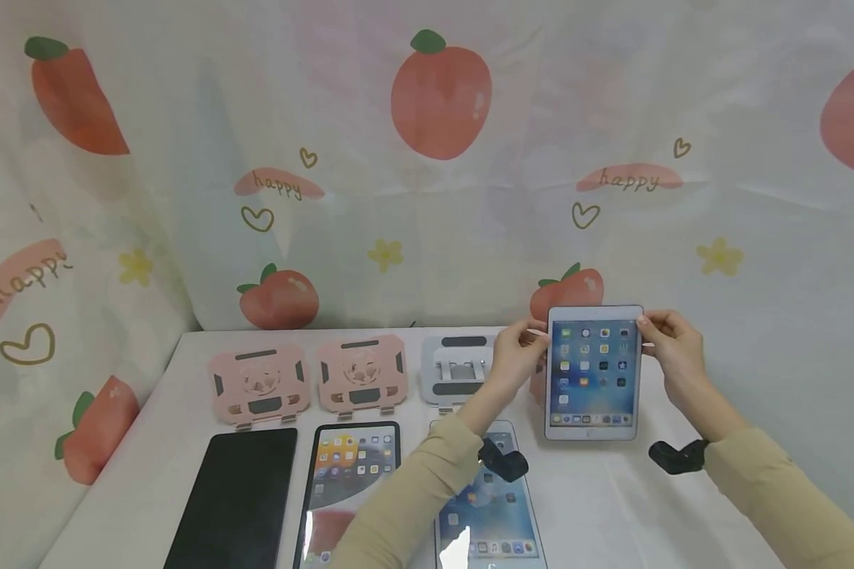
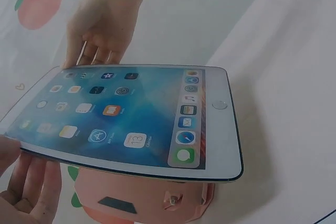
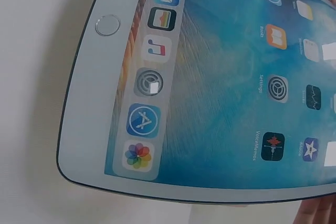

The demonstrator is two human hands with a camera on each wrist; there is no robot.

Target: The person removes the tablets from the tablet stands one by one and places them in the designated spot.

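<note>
A white-framed tablet [image 1: 594,371] with a lit home screen is held upright at the right of the table in the head view. My left hand [image 1: 515,356] pinches its left edge, near the top. On the opposite edge, the thumb and fingers of my right hand [image 1: 678,348] grip it at about the same height. In the left wrist view a pink tablet stand [image 2: 142,198] shows behind the tablet, mostly hidden by it. The right wrist view shows the tablet's home button [image 3: 108,25] close up, with fingers [image 3: 315,212] under the lower right edge.
Two pink stands [image 1: 259,381] [image 1: 363,371] and a grey-white stand [image 1: 462,389] lie along the table's back. In front are a dark tablet [image 1: 235,498], a lit black-framed tablet [image 1: 352,466] and a white tablet [image 1: 494,506], partly under my left arm. Printed cloth [image 1: 427,205] hangs behind.
</note>
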